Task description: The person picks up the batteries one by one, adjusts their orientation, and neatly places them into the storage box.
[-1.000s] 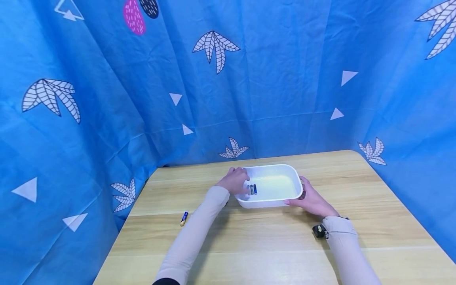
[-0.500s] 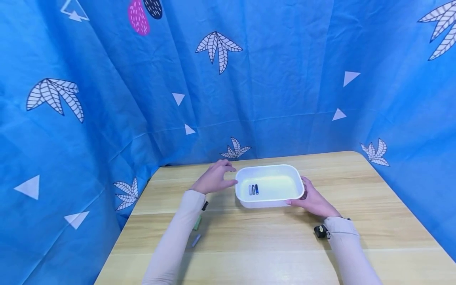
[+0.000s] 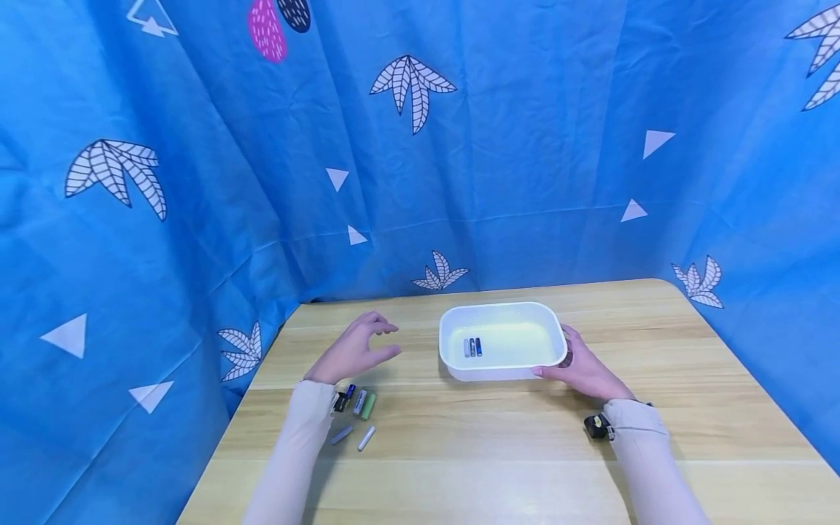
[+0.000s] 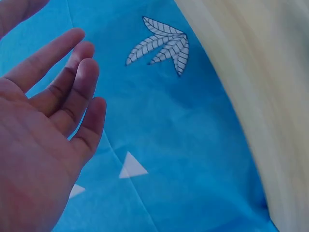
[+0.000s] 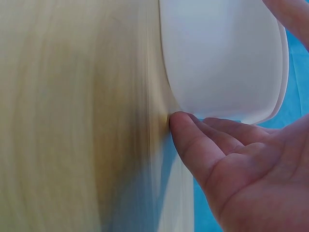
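Observation:
My left hand [image 3: 351, 351] is raised over the table's left side, fingers loosely bent and thumb apart, holding nothing; the left wrist view shows its bare palm [image 4: 34, 140]. Just below and right of it lie loose batteries: a dark one [image 3: 351, 394], a pale one [image 3: 359, 402], a green one [image 3: 368, 407], a slim grey one [image 3: 342, 435] and a slim white one [image 3: 367, 438]. My right hand [image 3: 587, 372] holds the right end of a white plastic tub [image 3: 492, 375], thumb at the front corner. Three small batteries [image 3: 472, 348] lie side by side inside, towards its left.
A wooden table [image 3: 499, 452] carries everything. Behind and around it hangs a blue patterned curtain [image 3: 525, 160]. Small black devices are strapped at both wrists, the right one [image 3: 596, 426] close to the tabletop.
My left hand has come out of the tub and moved left, back towards the loose batteries, which have come into view beside the forearm. My right hand still holds the tub's end.

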Demonstrator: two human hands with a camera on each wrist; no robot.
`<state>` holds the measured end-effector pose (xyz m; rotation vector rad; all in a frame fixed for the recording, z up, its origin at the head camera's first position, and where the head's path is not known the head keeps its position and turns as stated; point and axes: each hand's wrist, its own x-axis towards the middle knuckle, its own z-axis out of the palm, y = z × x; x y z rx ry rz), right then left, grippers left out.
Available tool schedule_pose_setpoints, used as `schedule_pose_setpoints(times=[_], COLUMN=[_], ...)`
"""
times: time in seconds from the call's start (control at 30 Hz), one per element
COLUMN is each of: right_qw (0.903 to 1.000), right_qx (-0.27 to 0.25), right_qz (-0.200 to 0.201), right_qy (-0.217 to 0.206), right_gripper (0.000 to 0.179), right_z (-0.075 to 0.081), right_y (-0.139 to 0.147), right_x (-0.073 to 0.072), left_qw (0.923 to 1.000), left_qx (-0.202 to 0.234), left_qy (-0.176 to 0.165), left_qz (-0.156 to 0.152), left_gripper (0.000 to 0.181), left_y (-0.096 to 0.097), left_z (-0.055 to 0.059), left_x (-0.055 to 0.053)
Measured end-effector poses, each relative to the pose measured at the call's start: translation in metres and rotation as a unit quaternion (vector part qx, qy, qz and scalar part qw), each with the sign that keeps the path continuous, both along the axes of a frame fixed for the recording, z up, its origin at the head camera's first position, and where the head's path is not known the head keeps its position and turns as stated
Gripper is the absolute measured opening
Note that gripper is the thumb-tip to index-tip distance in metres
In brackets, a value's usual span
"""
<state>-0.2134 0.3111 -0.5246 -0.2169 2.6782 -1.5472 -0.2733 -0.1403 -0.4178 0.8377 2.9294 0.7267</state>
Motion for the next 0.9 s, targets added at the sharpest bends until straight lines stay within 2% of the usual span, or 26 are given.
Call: schedule_pose_setpoints(times=[0.1, 0.27, 0.5, 0.73, 0.9], right_qw=[1.0000, 1.0000, 0.9999, 0.9998, 0.9997], right_qx=[0.001, -0.001, -0.008, -0.019, -0.017], right_qz=[-0.001, 0.000, 0.006, 0.009, 0.009], right_qy=[-0.001, 0.002, 0.003, 0.008, 0.011], right_gripper=[0.121, 0.119, 0.119, 0.118, 0.118], right_z=[0.001, 0.003, 0.004, 0.003, 0.000], right_y=[0.000, 0.000, 0.001, 0.001, 0.002], right_x=[0.001, 0.002, 0.002, 0.002, 0.001], left_qw=[0.9997, 0.9995, 0.9990, 0.9989, 0.9971], left_qx=[0.000, 0.004, 0.008, 0.013, 0.014], left_qy=[-0.015, -0.019, -0.038, -0.041, -0.073], left_qz=[0.017, 0.027, 0.023, 0.019, 0.012], left_gripper=[0.047, 0.046, 0.043, 0.039, 0.041], left_y=[-0.011, -0.025, -0.039, -0.054, -0.066], left_z=[-0.004, -0.011, -0.025, -0.042, -0.054], left_x=[0.007, 0.018, 0.035, 0.050, 0.061])
